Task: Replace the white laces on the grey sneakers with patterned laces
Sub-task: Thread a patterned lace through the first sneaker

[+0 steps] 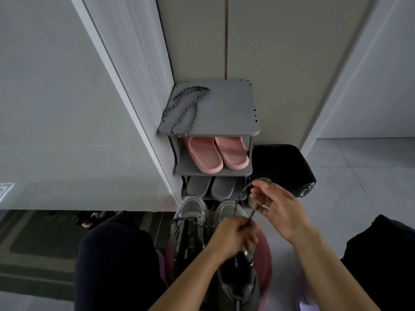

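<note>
**Hazards.** We judge the second grey sneaker (226,211) to be mid-relacing. It stands at the foot of the shoe rack (226,113), beside the first grey sneaker (190,217), which already carries a patterned lace across its upper eyelets.

- The working lace (252,214) hangs in a slack loop between the hands. If we pull it while it is twisted, a kink is likely to seat in an eyelet.
- Neither hand pins the shoe itself. A sharp upward draw could tip it off its support or tug it out of line.
- The eyelet being fed is hidden under the left hand, so a skipped or wrongly crossed hole could go unnoticed.
- The spare lace (186,106) lies on the rack's top shelf with one end over the front edge, where a knock could drop it.

**Hand pose.** The left hand (233,240) lies low over the second sneaker, in front of the rack's base. Its fingers (244,227) are curled round the working lace. The right hand (280,212) is raised toward the rack's lowest shelf, wrist bent, and pinches the lace higher up
</note>
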Demonstrator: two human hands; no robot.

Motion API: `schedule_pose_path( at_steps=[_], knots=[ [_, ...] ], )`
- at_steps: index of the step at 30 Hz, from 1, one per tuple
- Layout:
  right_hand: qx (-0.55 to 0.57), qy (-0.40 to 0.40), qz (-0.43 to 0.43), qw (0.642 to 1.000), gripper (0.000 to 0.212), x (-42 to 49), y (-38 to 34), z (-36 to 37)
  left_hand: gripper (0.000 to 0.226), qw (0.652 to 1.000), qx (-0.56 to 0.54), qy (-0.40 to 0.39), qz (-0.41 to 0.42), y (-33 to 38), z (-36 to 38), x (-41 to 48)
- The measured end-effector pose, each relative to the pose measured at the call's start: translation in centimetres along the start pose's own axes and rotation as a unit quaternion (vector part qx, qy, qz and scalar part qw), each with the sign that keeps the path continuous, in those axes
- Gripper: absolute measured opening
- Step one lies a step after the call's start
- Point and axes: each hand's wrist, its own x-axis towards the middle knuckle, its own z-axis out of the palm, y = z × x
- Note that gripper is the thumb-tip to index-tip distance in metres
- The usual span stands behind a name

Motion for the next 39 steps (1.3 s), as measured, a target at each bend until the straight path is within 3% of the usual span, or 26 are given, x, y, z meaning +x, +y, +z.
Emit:
schedule_pose_path(
  at_steps=[2,4,8,11,14,17,27,35,39],
  knots=[
    [-0.141,0.015,0.015,0.990,0.015,-0.3,1.0,-1.1,0.015,0.996,0.077,0.044,0.007,-0.1,-1.3,0.5],
    [-0.215,-0.003,0.051,0.975,0.010,-0.7,2.5,-1.6,0.017,0.985,0.159,0.057,0.028,-0.1,-2.2,0.8],
    [-0.214,-0.014,0.080,0.973,0.010,-0.7,5.0,-1.8,0.020,0.974,0.224,0.035,0.029,-0.1,-2.5,1.1],
    [-0.187,0.010,0.083,0.979,0.004,-0.4,5.3,-2.0,0.021,0.971,0.226,0.073,0.023,-0.9,-3.0,0.7],
    [-0.224,0.039,0.084,0.970,0.006,-0.3,5.6,-2.7,0.020,0.949,0.294,0.113,0.008,-2.2,-3.1,0.0],
    [-0.269,0.034,0.084,0.959,0.010,-0.3,6.3,-2.7,0.022,0.934,0.342,0.102,-0.017,-2.7,-2.3,-0.2],
    [-0.305,0.012,0.073,0.949,0.023,0.2,7.0,-2.4,0.027,0.935,0.331,0.124,-0.035,-3.5,-0.4,0.2],
    [-0.472,0.073,-0.015,0.878,0.032,0.6,8.8,-2.3,0.024,0.952,0.264,0.155,-0.006,-4.4,0.2,0.3],
    [-0.375,0.042,0.018,0.926,0.034,0.3,8.6,-2.0,0.021,0.947,0.278,0.160,-0.011,-4.3,0.1,0.7]
  ],
)
